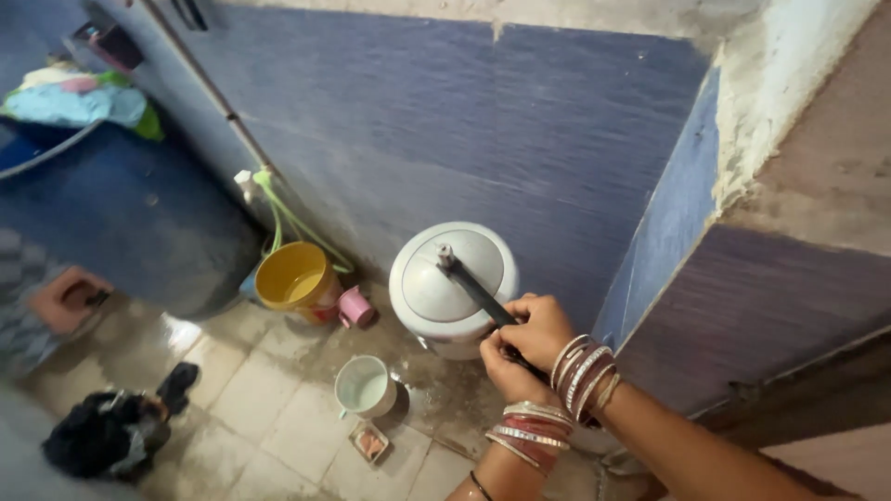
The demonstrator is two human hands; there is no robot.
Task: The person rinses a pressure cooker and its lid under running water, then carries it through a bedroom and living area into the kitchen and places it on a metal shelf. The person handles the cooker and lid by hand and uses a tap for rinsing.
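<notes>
Both hands clasp the black handle (pixel 478 292) of a white pressure cooker (pixel 452 288), held above a wet tiled floor (pixel 269 408). The right hand (pixel 541 331) wraps the handle from above; the left hand (pixel 509 369) closes on it just beneath. Both wrists wear bangles. Beyond the grip rises a blue tiled wall (pixel 445 130). To the left of the grip, on the floor, stand a white mug (pixel 364 386), a pink cup (pixel 355 306) and a yellow bucket (pixel 295 278).

One cooker (pixel 452 283), two mugs (pixel 364 385), one bucket (pixel 293 276)
</notes>
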